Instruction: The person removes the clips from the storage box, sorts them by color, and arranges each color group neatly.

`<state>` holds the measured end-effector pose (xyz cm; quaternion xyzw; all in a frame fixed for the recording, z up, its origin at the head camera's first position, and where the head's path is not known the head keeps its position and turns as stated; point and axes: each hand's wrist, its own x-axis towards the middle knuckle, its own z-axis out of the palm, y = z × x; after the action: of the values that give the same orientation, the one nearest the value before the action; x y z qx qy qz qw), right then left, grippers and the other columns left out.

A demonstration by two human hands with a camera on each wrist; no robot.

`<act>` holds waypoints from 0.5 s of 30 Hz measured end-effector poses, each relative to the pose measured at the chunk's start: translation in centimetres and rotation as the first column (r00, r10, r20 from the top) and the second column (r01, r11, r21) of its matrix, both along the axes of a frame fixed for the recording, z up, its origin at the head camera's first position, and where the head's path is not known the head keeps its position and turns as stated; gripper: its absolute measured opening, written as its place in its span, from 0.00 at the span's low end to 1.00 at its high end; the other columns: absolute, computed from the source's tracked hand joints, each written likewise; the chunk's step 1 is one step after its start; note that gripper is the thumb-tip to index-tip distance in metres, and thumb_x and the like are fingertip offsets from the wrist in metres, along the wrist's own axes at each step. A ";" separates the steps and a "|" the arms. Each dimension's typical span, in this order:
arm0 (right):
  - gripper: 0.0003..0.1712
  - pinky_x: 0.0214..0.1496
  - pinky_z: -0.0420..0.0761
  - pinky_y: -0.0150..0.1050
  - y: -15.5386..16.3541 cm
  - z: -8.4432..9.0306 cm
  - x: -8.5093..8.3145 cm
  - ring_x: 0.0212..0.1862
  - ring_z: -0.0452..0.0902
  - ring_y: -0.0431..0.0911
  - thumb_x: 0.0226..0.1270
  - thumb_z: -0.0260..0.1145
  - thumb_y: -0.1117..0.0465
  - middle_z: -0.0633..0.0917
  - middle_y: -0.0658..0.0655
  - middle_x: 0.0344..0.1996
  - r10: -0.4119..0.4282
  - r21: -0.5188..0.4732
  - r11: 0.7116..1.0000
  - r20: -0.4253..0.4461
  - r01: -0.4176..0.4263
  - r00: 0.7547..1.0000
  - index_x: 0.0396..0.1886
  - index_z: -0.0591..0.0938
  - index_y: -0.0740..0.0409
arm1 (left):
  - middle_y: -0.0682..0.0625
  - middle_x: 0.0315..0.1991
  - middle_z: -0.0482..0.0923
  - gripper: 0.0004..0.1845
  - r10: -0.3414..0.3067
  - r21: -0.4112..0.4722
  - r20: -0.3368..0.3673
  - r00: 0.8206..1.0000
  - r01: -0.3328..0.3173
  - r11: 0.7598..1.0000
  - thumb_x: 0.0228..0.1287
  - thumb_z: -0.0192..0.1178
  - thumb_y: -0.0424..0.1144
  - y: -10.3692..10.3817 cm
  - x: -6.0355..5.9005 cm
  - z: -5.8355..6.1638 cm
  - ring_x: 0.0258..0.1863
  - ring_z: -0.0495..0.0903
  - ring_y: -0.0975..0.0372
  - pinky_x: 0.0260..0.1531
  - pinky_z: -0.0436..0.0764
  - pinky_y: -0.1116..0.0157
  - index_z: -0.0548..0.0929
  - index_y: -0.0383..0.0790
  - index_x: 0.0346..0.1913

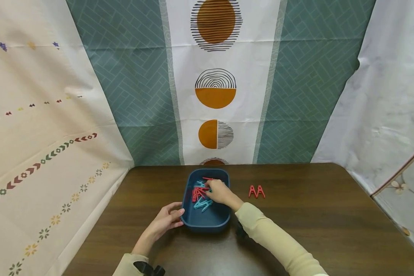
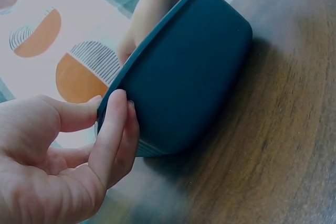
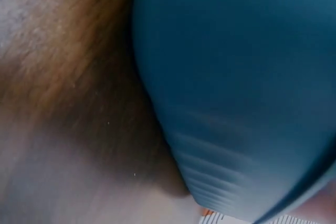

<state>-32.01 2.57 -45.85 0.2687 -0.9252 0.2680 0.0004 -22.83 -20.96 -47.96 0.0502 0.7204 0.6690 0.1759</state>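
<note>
Left hand [image 1: 165, 220] holds the near-left corner of the blue tray [image 1: 207, 224], thumb and fingers [image 2: 113, 129] pressed to its outer wall. Tray stands on the brown table [image 1: 331, 230]. Right hand [image 1: 219, 191] reaches into the tray among red and blue clothespins [image 1: 200, 195]; its finger grip cannot be told. Beyond, two red clothespins [image 1: 257, 191] lie just right of the tray
</note>
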 end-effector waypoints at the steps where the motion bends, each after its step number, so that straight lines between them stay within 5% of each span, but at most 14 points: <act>1: 0.20 0.54 0.81 0.48 -0.1 -0.1 0.0 0.48 0.81 0.52 0.65 0.64 0.64 0.84 0.64 0.49 -0.009 0.006 1.000 -0.001 0.009 1.000 0.54 0.79 0.69 | 0.34 0.48 0.80 0.34 0.001 0.001 0.002 1.000 -0.001 1.000 0.70 0.56 0.44 0.0 0.0 0.0 0.35 0.83 0.63 0.40 0.85 0.68 0.57 0.26 0.69; 9: 0.15 0.37 0.80 0.41 -1.0 -1.3 -0.2 0.34 0.75 0.46 0.63 0.67 0.59 0.81 0.58 0.37 -0.128 0.105 0.986 -0.026 0.130 0.991 0.46 0.81 0.64 | 0.37 0.46 0.81 0.34 0.005 -0.004 0.002 1.000 -0.005 1.000 0.70 0.57 0.43 -0.1 -0.1 -0.2 0.36 0.84 0.62 0.41 0.85 0.66 0.58 0.25 0.69; 15: 0.11 0.33 0.78 0.42 -1.3 -1.6 -0.4 0.30 0.73 0.47 0.61 0.70 0.57 0.81 0.60 0.36 -0.208 0.159 0.964 -0.042 0.212 0.977 0.35 0.82 0.62 | 0.39 0.44 0.81 0.34 0.012 0.004 0.008 1.000 -0.012 1.000 0.70 0.57 0.43 -0.1 -0.1 -0.1 0.35 0.83 0.63 0.40 0.85 0.68 0.59 0.25 0.69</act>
<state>-32.36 1.23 -47.44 0.1718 -0.9671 0.1868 0.0185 -22.96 -21.05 -48.11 0.0435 0.7188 0.6715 0.1747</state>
